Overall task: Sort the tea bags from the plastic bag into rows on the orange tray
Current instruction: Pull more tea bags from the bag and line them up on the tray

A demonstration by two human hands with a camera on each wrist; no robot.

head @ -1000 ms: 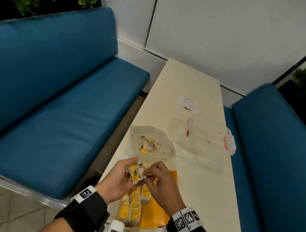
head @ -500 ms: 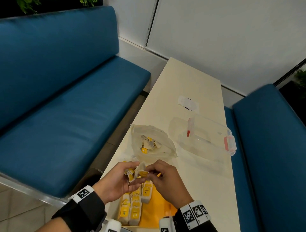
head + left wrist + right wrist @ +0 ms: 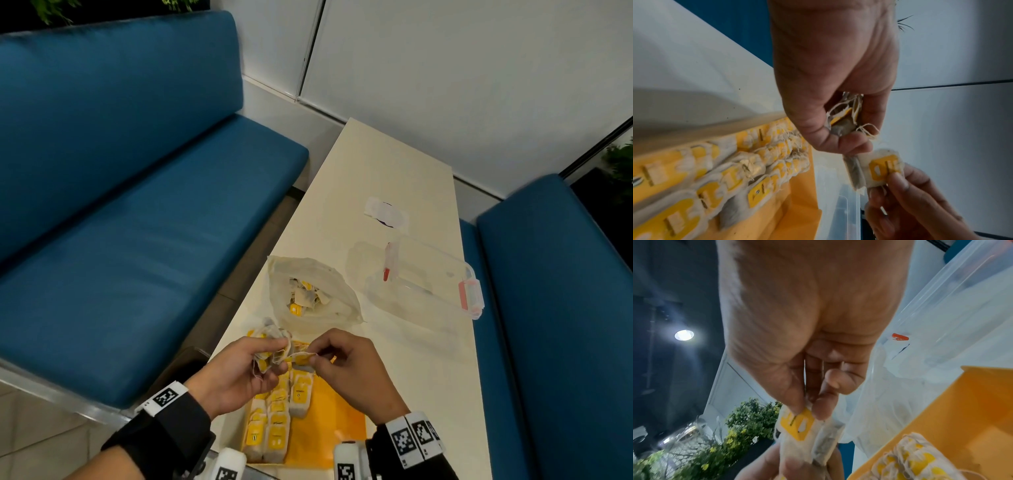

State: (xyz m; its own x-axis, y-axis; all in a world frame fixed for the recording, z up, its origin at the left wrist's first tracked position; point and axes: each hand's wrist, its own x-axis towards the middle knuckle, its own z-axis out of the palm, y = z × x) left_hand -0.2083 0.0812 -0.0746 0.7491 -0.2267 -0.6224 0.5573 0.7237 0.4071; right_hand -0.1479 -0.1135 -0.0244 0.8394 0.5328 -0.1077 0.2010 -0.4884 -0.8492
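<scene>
A single tea bag (image 3: 877, 168) is pinched at its yellow tag by the right hand (image 3: 346, 370), just above the orange tray (image 3: 329, 425) and beside the left hand (image 3: 239, 373), which clutches a tangled bunch (strings snagged); rows already fill the tray's left side, more wait in the plastic bag (image 3: 308, 291) beyond on the worktop (image 3: 394, 164)

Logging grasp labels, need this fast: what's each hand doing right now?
Left hand: closed, holding a bunch of tea bags.
Right hand: closed, pinching one tea bag by its yellow tag.
</scene>
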